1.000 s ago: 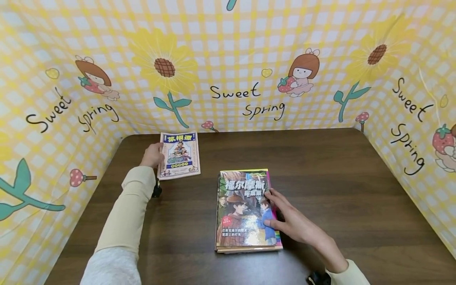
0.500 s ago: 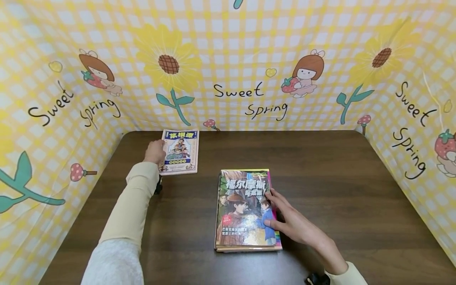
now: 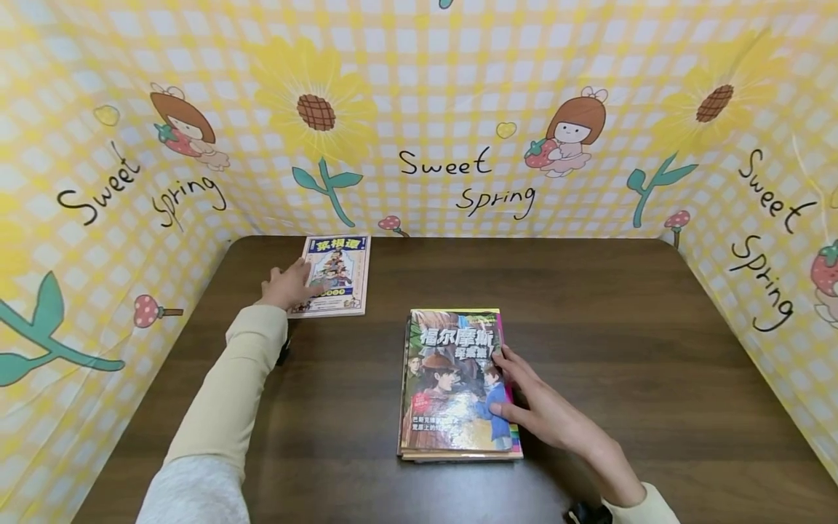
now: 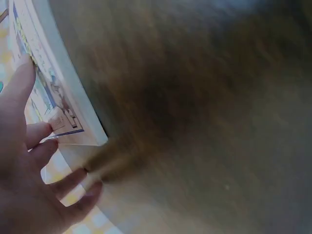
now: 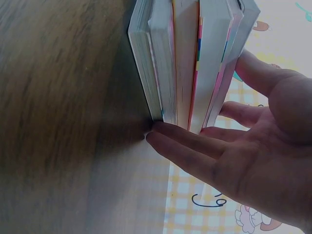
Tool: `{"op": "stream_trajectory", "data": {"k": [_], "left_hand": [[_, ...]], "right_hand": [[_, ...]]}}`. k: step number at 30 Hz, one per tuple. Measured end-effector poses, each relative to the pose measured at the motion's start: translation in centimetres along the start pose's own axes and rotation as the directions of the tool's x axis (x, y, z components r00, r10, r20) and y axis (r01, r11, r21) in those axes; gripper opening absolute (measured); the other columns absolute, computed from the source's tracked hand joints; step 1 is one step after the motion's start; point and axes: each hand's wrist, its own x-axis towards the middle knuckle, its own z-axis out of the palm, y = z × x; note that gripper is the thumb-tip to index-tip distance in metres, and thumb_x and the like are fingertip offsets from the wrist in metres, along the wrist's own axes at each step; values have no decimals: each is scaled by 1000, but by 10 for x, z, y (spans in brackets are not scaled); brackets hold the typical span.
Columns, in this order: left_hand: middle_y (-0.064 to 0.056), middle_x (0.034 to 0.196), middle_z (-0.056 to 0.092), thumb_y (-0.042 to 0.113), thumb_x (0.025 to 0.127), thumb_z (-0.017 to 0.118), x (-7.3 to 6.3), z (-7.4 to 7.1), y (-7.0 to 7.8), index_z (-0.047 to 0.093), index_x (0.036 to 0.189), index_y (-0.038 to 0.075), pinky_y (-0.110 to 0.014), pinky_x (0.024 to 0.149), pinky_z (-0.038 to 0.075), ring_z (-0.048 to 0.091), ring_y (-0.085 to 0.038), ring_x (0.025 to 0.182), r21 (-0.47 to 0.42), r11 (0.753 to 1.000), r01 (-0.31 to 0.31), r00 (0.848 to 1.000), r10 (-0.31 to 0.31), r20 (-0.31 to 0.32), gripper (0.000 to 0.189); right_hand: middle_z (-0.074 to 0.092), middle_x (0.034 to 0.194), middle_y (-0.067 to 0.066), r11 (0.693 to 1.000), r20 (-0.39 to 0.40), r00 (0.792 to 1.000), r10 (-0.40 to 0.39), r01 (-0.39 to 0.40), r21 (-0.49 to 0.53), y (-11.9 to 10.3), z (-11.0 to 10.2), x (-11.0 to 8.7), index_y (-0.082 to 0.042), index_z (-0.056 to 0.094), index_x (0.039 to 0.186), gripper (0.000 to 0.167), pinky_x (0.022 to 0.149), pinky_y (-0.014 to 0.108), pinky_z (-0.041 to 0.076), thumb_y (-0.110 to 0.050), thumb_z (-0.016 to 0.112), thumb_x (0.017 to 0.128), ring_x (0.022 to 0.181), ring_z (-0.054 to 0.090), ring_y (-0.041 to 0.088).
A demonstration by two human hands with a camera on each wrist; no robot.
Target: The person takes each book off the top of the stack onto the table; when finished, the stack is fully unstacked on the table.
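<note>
A thin book with a pale cover and blue title band (image 3: 356, 276) lies flat near the table's far left edge. My left hand (image 3: 285, 286) is at its left side, fingers spread and thumb over the cover. In the left wrist view the thumb tip is over the cover of that book (image 4: 68, 97), and two fingers point past its corner. Nearer the middle lies a stack of several books (image 3: 455, 386), a comic-style cover on top. My right hand (image 3: 546, 404) rests against the stack's right side, fingers fairly straight along the page edges (image 5: 185, 73), thumb at the top cover.
The brown wooden table (image 3: 622, 327) has rounded far corners. A yellow checked cloth (image 3: 445, 94) with flowers and cartoon figures rises behind it and along both sides.
The thin book has shifted slightly toward the back and straightened. My left hand's fingers have spread, with the thumb now over the cover. The right hand and the stack hold their place.
</note>
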Motion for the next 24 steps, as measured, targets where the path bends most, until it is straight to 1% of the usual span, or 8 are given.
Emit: {"op": "stream_trajectory", "data": {"k": [2,5,12,17,20,24], "left_hand": [[-22,159,4,46,98,49,-2,0,0,16,152,-1,-77,100,7,-2,-60,135,3,1000,14,999,-14,29,79],[-22,159,2,45,99,48,-2,-1,1,14,152,-1,-78,100,7,-6,-59,136,3,1000,20,999,-20,42,79],[-25,157,0,44,99,49,2,-3,-4,12,152,-3,-79,98,8,-7,-61,134,-3,1000,2,997,-2,71,80],[-25,157,0,45,98,50,4,-4,-6,11,152,-3,-80,97,8,-6,-62,133,-11,1000,-14,997,15,76,82],[-24,158,-1,45,98,50,7,0,-8,10,153,-1,-80,96,7,-7,-62,134,-18,1000,-23,997,25,76,81],[-23,158,-5,47,99,48,10,7,-15,7,153,0,-82,94,4,-13,-61,134,-17,1000,-15,995,16,96,83]], "right_hand": [[14,158,22,1000,1,1000,-2,2,-3,0,0,0,-4,30,150,75,105,59,32,-38,64,92,138,28,41],[15,158,22,1000,-2,1000,-4,4,-10,1,0,0,-5,30,150,75,105,59,32,-38,64,92,138,29,41],[15,158,22,1000,-8,1000,-15,15,-5,1,1,-1,-4,30,150,74,106,59,31,-37,64,92,138,28,42],[14,158,22,1000,-7,1000,-11,11,2,2,1,-2,-5,30,150,74,106,59,30,-37,64,92,138,27,42],[14,158,22,1000,-8,1000,-4,4,2,3,1,-2,-5,30,150,75,106,59,31,-37,64,92,138,27,42],[14,158,21,1000,3,1000,-2,2,0,4,2,-3,-5,30,150,74,106,59,31,-39,63,92,138,28,41]]}}
